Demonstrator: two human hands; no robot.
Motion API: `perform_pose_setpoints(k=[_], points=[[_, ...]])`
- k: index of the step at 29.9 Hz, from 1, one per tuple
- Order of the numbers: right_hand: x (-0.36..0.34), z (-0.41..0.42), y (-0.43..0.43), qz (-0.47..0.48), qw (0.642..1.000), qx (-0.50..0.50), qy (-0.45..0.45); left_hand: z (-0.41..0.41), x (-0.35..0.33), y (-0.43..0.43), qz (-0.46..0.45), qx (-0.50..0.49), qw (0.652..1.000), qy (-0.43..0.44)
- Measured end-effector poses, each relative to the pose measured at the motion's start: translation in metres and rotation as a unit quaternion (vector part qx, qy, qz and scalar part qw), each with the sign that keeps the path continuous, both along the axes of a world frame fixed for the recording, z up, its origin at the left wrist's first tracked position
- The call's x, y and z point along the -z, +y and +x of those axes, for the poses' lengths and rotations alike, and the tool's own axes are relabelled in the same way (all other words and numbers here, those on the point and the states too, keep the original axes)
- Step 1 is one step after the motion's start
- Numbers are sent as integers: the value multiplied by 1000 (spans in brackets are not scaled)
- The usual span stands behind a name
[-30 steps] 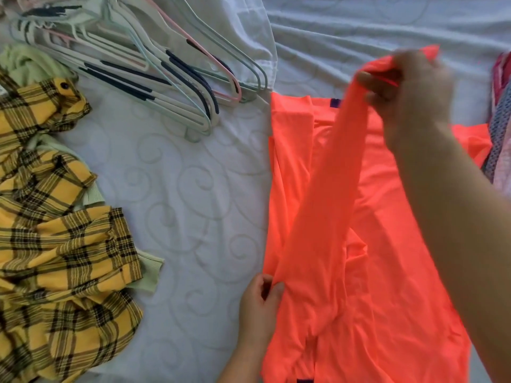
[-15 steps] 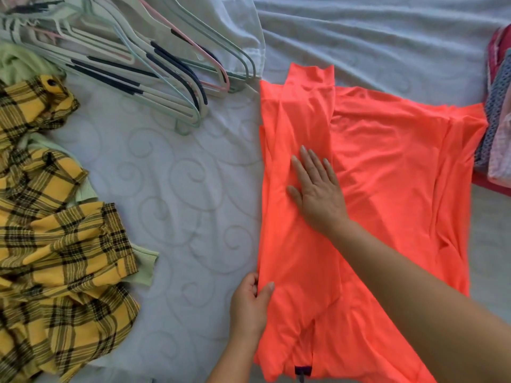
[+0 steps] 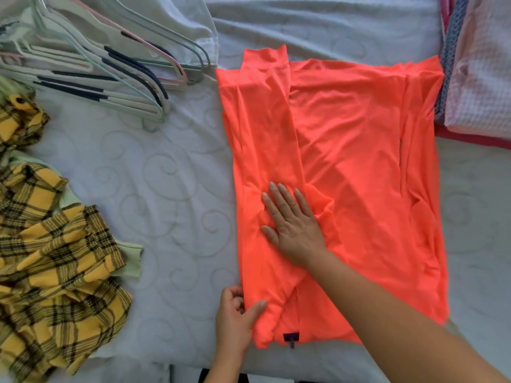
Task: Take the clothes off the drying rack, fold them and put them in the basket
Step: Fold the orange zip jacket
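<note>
Shirt (image 3: 359,161) edge partly hides left hand (image 3: 235,324) fingers (image 3: 233,299).

Right hand (image 3: 294,229) flat, left hand (image 3: 236,320) curled.

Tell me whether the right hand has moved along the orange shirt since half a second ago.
Yes. The right hand slid down the orange shirt toward its near hem, farther from the hangers.

The bed (image 3: 171,167) has a pale cover with stitched swirls. On it lie an orange garment (image 3: 359,150) in the middle, hangers (image 3: 110,78) far left, a crumpled yellow checked garment (image 3: 55,258) near left, and folded clothes (image 3: 481,78) far right.
</note>
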State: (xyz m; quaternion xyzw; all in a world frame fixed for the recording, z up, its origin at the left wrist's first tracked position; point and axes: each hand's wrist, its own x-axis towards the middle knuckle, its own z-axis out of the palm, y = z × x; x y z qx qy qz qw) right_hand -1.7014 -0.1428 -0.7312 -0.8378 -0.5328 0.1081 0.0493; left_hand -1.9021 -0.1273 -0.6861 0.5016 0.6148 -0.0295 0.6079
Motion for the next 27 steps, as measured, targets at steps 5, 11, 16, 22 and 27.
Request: perform_pose_setpoints(k=[5,11,16,22,27], points=[[-12,-1,-9,14,999,2,39,-22,1,-15,-38,-19,999,19],[-20,-23,-74,6,997,-14,78,-28,-5,-11,-10,14,998,53],[-47,-8,-122,95,954,218,182,11,-27,16,201,165,958,120],[-59,21,-203,131,834,517,143,191,-35,47,343,425,835,-67],[-57,33,-221,173,660,656,323,355,-25,39,425,599,672,-93]])
